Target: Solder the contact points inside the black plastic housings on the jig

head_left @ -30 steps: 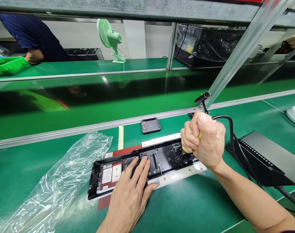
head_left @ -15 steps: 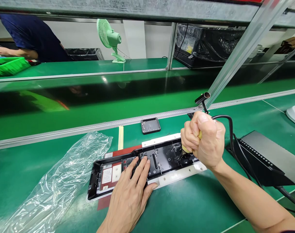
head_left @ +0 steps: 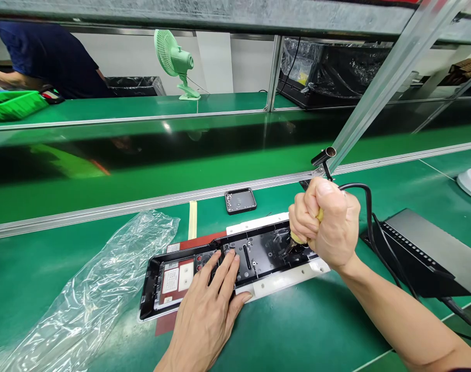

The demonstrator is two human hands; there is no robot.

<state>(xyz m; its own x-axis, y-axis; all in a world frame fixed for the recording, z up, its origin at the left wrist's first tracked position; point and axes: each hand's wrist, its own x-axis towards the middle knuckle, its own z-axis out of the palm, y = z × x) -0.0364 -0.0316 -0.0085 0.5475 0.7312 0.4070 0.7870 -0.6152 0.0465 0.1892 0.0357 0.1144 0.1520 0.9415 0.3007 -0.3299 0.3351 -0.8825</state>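
Note:
A long black plastic housing (head_left: 264, 253) lies open side up on a white and dark red fixture (head_left: 285, 279), slanting across the green bench. My left hand (head_left: 208, 299) rests flat on its middle, fingers spread and holding nothing, hiding part of the inside. My right hand (head_left: 326, 222) is closed in a fist round a yellow-handled screwdriver (head_left: 297, 238), thumb on top. The tool points down into the housing's right part; its tip is hard to make out. A small black tray (head_left: 240, 200) with tiny screws sits behind the housing.
Clear plastic film (head_left: 103, 279) lies at left. To the right are a black-and-grey box (head_left: 429, 253), a black cable (head_left: 369, 206) and a black tube holder (head_left: 323, 156). Beyond the metal rail, a person in dark blue (head_left: 52, 59) works near a green basket (head_left: 14, 106) and fan (head_left: 175, 59).
Both my hands, the tool and the housing stay put. Across the way, the person in dark blue has shifted slightly, with the forearm moving left.

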